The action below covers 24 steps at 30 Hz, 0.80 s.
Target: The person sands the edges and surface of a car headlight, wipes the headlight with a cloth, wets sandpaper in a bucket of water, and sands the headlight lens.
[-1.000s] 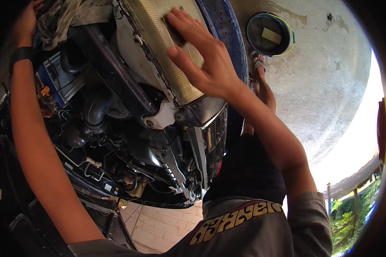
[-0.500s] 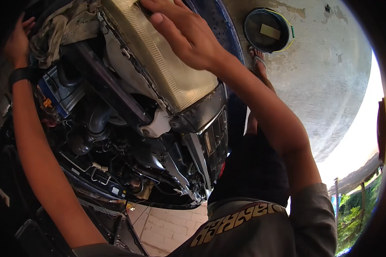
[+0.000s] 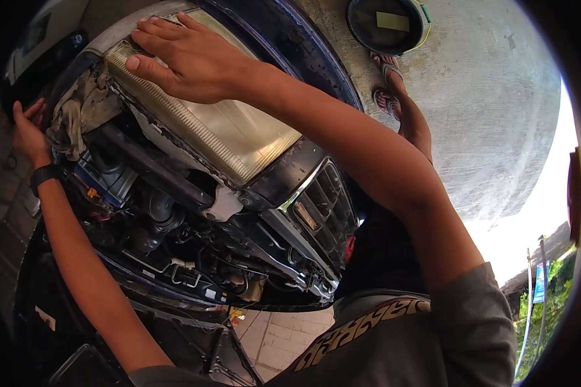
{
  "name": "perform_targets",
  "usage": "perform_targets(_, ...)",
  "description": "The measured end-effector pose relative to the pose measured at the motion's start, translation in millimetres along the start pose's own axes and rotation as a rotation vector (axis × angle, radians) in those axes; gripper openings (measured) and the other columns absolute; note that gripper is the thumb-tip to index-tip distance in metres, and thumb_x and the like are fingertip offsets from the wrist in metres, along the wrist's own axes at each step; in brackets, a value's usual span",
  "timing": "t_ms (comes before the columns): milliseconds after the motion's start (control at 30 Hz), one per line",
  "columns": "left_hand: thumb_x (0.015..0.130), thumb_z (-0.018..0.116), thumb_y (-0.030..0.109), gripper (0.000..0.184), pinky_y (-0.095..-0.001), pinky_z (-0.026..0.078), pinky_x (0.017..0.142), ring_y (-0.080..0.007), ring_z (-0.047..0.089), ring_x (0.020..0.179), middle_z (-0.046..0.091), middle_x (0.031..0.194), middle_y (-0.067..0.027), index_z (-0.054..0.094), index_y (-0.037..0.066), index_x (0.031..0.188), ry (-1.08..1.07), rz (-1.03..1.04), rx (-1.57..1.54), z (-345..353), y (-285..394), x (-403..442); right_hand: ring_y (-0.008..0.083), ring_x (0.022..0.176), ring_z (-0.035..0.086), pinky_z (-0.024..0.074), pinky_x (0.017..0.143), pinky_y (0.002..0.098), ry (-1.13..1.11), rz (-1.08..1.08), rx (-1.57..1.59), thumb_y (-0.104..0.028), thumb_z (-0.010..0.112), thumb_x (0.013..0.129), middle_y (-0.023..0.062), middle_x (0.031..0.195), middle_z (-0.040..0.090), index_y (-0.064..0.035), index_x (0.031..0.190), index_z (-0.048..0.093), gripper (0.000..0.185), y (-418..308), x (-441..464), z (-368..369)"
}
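Note:
My right hand (image 3: 184, 61) lies flat, palm down, near the far end of a yellowed, cloudy car headlight (image 3: 239, 132). Its fingers are stretched out, with the thumb by the ribbed edge of the lens. Whether anything thin is under the palm is hidden. At the left, my left hand (image 3: 31, 132) is held beside a crumpled, dirty rag (image 3: 77, 113) at the edge of the engine bay. Its fingers are loosely extended and I see nothing in them. A dark band is around that wrist.
Below the headlight lies the open engine bay (image 3: 158, 222), with a blue-sided battery (image 3: 106, 184) and hoses. The front grille (image 3: 326, 200) is close to my body. A black bucket (image 3: 354, 40) holding a pale rectangular piece stands on the concrete floor (image 3: 478, 116) near my sandalled feet.
My right hand has slid across the headlight toward its ribbed edge and far end. My left hand stays beside the rag. The view has shifted, showing more of the grille.

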State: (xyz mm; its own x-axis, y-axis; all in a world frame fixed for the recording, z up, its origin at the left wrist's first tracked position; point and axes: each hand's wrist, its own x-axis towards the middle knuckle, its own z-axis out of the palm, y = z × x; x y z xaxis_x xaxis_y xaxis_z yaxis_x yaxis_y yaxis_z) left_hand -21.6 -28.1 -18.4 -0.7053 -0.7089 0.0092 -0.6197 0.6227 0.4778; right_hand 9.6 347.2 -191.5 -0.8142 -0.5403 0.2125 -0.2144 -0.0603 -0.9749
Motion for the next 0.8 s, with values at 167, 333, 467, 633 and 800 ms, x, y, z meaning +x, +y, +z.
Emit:
perform_targets(167,0.108,0.045,0.054,0.067,-0.0332,0.048,0.103,-0.0232,0.072,0.107,0.077,0.113,-0.0146,0.075,-0.006,0.104,-0.057,0.008,0.044,-5.3,-9.5,12.6,0.0339,0.158,0.023,0.014,0.13,0.052,-0.323,0.131,-0.069,-0.069,0.031,0.106,0.0227,0.168,0.029,0.0026,0.16,0.03,0.09,-52.3,-143.6,-53.9)
perform_targets(333,0.109,0.036,0.059,0.073,-0.0329,0.042,0.107,-0.02,0.068,0.115,0.076,0.12,-0.0116,0.074,-0.003,0.11,-0.166,0.05,0.14,-8.9,-9.8,14.1,0.0345,0.159,0.02,0.0112,0.131,0.052,-0.221,0.039,-0.117,-0.078,0.026,0.101,0.0231,0.167,0.029,0.0035,0.161,0.028,0.101,-16.7,-79.1,-30.2)
perform_targets(467,0.109,0.035,0.059,0.074,-0.0333,0.042,0.107,-0.0201,0.067,0.114,0.076,0.12,-0.0115,0.074,-0.003,0.11,-0.151,-0.025,0.09,-10.3,-7.3,8.8,0.0353,0.158,0.02,0.0093,0.131,0.0516,-0.075,0.049,-0.035,-0.083,0.026,0.098,0.0246,0.166,0.031,0.0057,0.159,0.029,0.108,10.7,12.1,-0.8)
perform_targets(633,0.109,0.036,0.059,0.075,-0.0333,0.043,0.107,-0.0219,0.069,0.111,0.076,0.117,-0.014,0.074,-0.006,0.106,-0.133,-0.035,0.093,-11.1,-5.7,9.2,0.0321,0.16,0.018,0.0108,0.131,0.0524,-0.421,0.179,-0.071,-0.086,0.031,0.094,0.021,0.169,0.027,0.0007,0.163,0.024,0.111,-62.0,-147.5,-60.7)
perform_targets(800,0.109,0.04,0.055,0.071,-0.0343,0.043,0.107,-0.0233,0.069,0.112,0.076,0.117,-0.0157,0.073,-0.008,0.106,-0.128,-0.049,0.062,-10.2,2.1,0.8,0.0323,0.158,0.023,0.0107,0.131,0.0512,-0.152,0.039,-0.11,-0.086,0.025,0.095,0.0213,0.167,0.031,0.0045,0.159,0.032,0.111,-19.8,-41.6,-23.6)
